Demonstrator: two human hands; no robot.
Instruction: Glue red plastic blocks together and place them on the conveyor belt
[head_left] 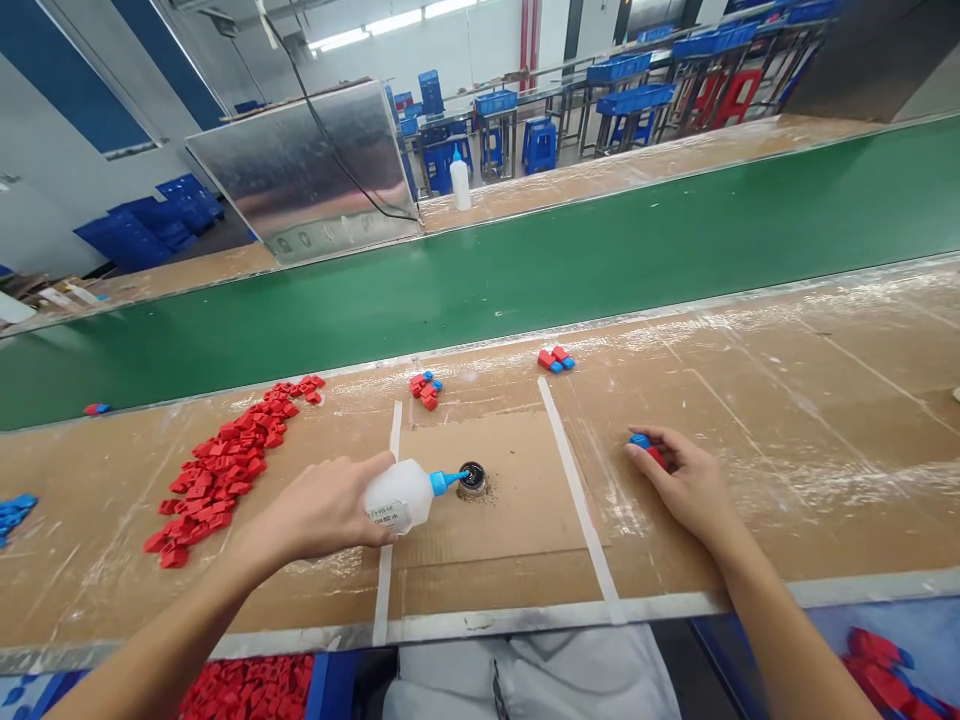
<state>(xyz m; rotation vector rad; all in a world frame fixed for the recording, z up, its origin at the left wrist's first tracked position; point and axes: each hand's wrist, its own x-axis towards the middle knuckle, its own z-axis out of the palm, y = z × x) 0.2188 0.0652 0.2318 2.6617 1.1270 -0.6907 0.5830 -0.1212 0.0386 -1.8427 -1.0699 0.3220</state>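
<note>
White bottle is sitting tilted in the left hand's firm grip, its nozzle steady at a dark ring, the right hand clutching a red-blue piece.

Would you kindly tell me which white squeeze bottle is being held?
The near bottle in the left hand, tilted; the other bottle stands upright beyond the green belt.

Our left hand grips a white squeeze bottle, its blue nozzle reaching a dark ring on a cardboard sheet. Our right hand closes on a red-and-blue piece, while red pieces lie heaped on the surface to our left.
</note>
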